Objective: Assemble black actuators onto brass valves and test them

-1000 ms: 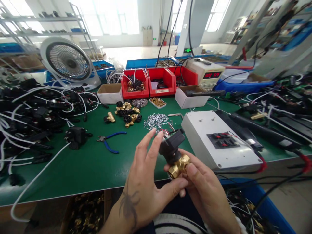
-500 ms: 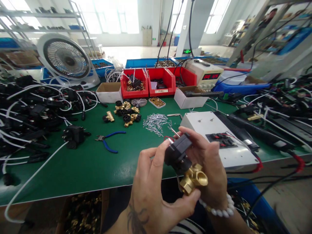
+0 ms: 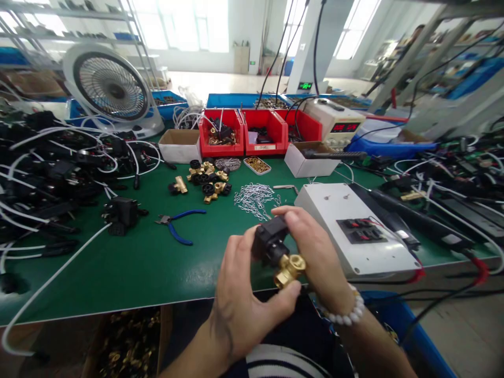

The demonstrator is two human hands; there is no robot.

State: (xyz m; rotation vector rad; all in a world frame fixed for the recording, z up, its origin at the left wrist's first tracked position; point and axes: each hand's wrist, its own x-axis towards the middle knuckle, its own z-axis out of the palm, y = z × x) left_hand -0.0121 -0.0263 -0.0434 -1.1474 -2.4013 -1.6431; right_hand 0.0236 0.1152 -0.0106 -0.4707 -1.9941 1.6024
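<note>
Valve [image 3: 277,253], brass and black, between fingers [image 3: 244,252]

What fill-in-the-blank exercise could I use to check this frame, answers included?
1. The left hand holds a part, brass at its lower end and ____ at its upper end.
2. The pliers have ____ handles.
3. The bracelet is on the ____ wrist.
4. The tabletop is coloured ____.

Missing words: black; blue; right; green.

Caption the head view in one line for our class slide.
Left hand and right hand hold a black and brass fitting; blue-handled pliers lie on the green bench.
</note>
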